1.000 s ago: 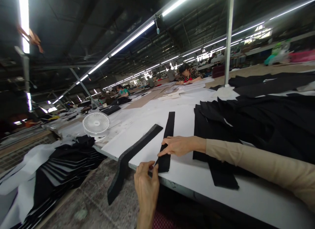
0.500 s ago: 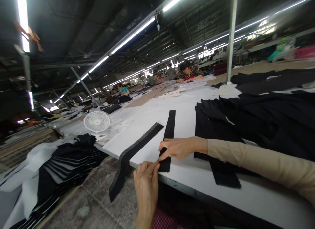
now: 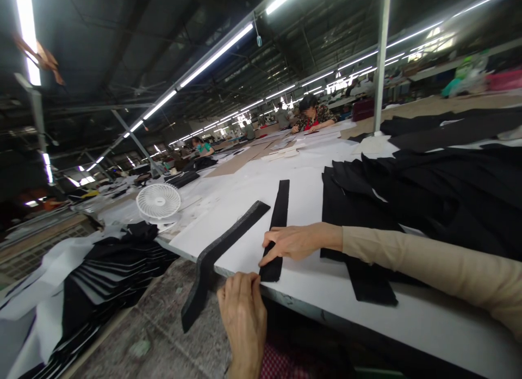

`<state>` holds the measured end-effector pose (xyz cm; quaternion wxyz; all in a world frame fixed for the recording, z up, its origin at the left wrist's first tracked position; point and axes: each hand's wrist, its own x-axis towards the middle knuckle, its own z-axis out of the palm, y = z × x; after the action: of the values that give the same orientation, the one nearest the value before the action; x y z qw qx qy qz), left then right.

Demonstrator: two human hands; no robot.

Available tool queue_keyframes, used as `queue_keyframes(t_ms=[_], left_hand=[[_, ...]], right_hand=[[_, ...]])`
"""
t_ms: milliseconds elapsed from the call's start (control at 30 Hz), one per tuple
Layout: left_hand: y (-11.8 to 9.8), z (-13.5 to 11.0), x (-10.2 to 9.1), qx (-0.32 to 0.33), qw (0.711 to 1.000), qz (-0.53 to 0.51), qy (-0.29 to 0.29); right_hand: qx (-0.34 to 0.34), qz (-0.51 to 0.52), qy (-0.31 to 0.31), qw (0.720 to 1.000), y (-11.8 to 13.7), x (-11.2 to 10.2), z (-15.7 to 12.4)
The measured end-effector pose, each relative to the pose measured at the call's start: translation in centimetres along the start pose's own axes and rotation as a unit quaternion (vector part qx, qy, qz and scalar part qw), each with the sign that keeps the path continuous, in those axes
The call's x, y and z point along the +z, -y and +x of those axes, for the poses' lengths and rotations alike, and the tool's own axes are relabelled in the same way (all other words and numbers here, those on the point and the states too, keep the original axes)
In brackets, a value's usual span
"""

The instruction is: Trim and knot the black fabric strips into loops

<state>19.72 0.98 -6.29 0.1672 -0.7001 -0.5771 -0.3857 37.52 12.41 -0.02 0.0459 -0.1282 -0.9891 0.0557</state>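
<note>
A narrow black fabric strip (image 3: 279, 213) lies lengthwise on the white table (image 3: 310, 205), its near end at the table edge. My right hand (image 3: 294, 242) rests on this strip, index finger stretched along its left edge. My left hand (image 3: 243, 308) is at the table edge just left of the strip's near end. Its fingers are curled together, and what they pinch is hidden. Left of both hands, a thick stack of black strips (image 3: 222, 247) hangs bent over the table edge.
Large black fabric pieces (image 3: 428, 199) cover the table to the right, one under my right forearm. A small white fan (image 3: 159, 202) stands at the left, above black pieces piled on the floor (image 3: 110, 270). A steel post (image 3: 380, 63) rises behind. Other people work at far tables.
My left hand has drawn slightly down and left, from the strip's near corner to the table edge, with its fingers curling tighter. My right hand stays on the strip.
</note>
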Motion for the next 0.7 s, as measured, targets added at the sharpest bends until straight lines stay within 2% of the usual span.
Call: queue_keyframes(t_ms=[100, 200, 300, 400, 467, 567, 633, 700], left_hand=[[0.3, -0.1, -0.4, 0.06, 0.997, 0.041, 0.002], [1.3, -0.7, -0.8, 0.09, 0.995, 0.038, 0.003], [2.4, -1.6, -1.1, 0.1, 0.995, 0.009, 0.004], [2.7, -2.0, -1.2, 0.085, 0.996, -0.033, -0.025], [2.3, -1.7, -1.1, 0.091, 0.994, -0.046, -0.027], [0.7, -1.2, -0.6, 0.127, 0.99, -0.055, 0.014], [-1.0, -1.3, -0.1, 0.16, 0.984, -0.072, 0.041], [-3.1, -1.9, 0.3, 0.182, 0.976, -0.105, 0.051]], right_hand=[[0.001, -0.015, 0.01, 1.0, 0.3, -0.3, 0.0], [0.0, -0.037, 0.027, 0.999, 1.0, -0.6, 0.1], [0.003, -0.049, 0.051, 0.998, 1.9, -0.7, 0.1], [0.01, -0.045, 0.046, 0.998, 2.4, -0.8, 0.0], [0.012, -0.032, 0.035, 0.999, 2.3, -1.0, 0.0], [0.027, 0.018, 0.025, 0.999, 1.1, -2.0, -0.1], [0.072, 0.033, -0.003, 0.997, -0.3, -2.8, -0.5], [0.145, 0.0, -0.037, 0.989, -2.0, -3.2, -1.2]])
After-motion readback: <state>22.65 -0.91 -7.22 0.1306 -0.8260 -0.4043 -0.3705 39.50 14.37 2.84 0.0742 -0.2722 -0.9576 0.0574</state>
